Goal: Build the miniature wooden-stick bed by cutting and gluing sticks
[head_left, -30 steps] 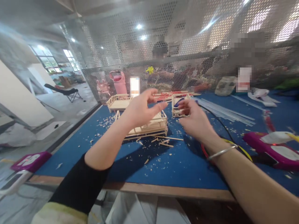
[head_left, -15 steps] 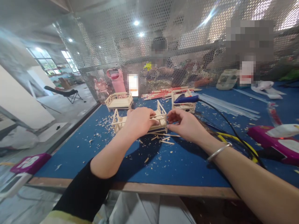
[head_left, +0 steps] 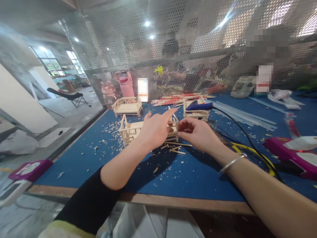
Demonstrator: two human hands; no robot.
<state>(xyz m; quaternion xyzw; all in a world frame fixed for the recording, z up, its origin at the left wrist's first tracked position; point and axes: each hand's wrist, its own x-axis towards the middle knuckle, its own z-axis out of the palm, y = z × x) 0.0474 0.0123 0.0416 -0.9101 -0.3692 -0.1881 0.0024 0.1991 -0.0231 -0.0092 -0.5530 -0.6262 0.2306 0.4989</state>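
Observation:
A small model bed of pale wooden sticks (head_left: 131, 130) stands on the blue table mat (head_left: 188, 172). My left hand (head_left: 155, 130) grips its right end, the forefinger stretched out over the top rail. My right hand (head_left: 196, 134) pinches the same end from the right, fingers curled. Loose wooden sticks (head_left: 175, 147) lie on the mat just below both hands.
Two more stick models (head_left: 127, 106) (head_left: 195, 112) stand farther back, a blue glue gun (head_left: 200, 106) resting on the right one with its black cable (head_left: 245, 135) trailing right. Clear glue rods (head_left: 247, 117), a magenta case (head_left: 294, 155), pink bottles (head_left: 123, 84), and a perforated screen with people behind.
Both hands dropped from mid-air onto the model bed and took hold of its right end. Since half a second ago the left forefinger has straightened out.

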